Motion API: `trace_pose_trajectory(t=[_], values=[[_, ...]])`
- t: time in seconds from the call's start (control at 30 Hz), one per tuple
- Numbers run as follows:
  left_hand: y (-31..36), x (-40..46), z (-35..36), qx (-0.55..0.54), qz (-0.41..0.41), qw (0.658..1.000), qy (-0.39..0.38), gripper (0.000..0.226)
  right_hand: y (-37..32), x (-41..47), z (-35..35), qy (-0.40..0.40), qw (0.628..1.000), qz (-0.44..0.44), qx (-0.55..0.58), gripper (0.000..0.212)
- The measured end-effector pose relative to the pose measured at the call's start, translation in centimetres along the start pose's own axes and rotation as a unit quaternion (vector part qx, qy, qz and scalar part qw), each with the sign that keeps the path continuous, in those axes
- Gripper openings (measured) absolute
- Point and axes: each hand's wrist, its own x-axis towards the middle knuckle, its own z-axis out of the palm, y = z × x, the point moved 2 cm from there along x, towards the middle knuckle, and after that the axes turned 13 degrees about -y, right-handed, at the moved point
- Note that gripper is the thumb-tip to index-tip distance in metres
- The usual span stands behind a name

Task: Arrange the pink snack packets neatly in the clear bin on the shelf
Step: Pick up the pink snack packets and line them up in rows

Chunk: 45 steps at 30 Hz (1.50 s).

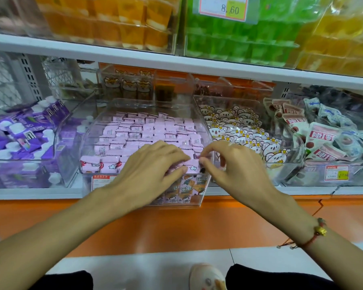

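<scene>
Clear bin: centre of the frame, on the lower shelf, front wall facing the camera.
Pink snack packets: fill the bin in rough rows from back to front; the rear rows lie flat and overlapping, the front row shows printed faces.
Left hand: centre of the frame, fingers straight and spread, resting flat on the front packets; it holds nothing.
Right hand: right of centre, thumb and forefinger pinching the edge of one front packet at the bin's right front corner.
Red cord bracelet: on the right wrist, lower right, with a gold charm.
Purple pouches: left bin, beside the clear bin.
Bear-print packets: bin just right of the clear bin.
Price label: top centre, reads 8.60.
</scene>
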Motion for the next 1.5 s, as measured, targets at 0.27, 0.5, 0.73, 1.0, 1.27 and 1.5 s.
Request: trace_pose_trajectory(t=[0.27, 0.5, 0.73, 1.0, 1.27, 1.5], values=[[-7.2, -5.4, -3.9, -0.164, -0.225, 0.927, 0.253, 0.050, -4.1, 1.8, 2.0, -0.111, 0.987, -0.115, 0.011, 0.035], [-9.6, -7.7, -1.4, -0.312, -0.296, 0.884, 0.185, 0.040, -4.1, 2.6, 3.6, -0.186, 0.976, -0.111, -0.021, 0.046], [-8.8, -7.5, -1.4, -0.335, -0.272, 0.887, 0.165, 0.044, -5.0, 5.4, 2.4, -0.156, 0.984, -0.077, -0.023, 0.046], [-10.0, -7.9, -3.5, -0.444, -0.227, 0.859, 0.117, 0.035, -10.8, 11.1, 5.2, -0.196, 0.964, -0.146, 0.108, 0.019], [-10.7, -8.5, -3.6, -0.426, -0.208, 0.873, 0.113, 0.037, -12.7, 14.7, 5.8, -0.317, 0.934, -0.166, 0.010, 0.017], [-11.0, -7.6, -3.9, -0.384, -0.232, 0.886, 0.116, 0.044, -13.2, 12.8, 6.2, -0.172, 0.966, -0.194, -0.022, 0.013]])
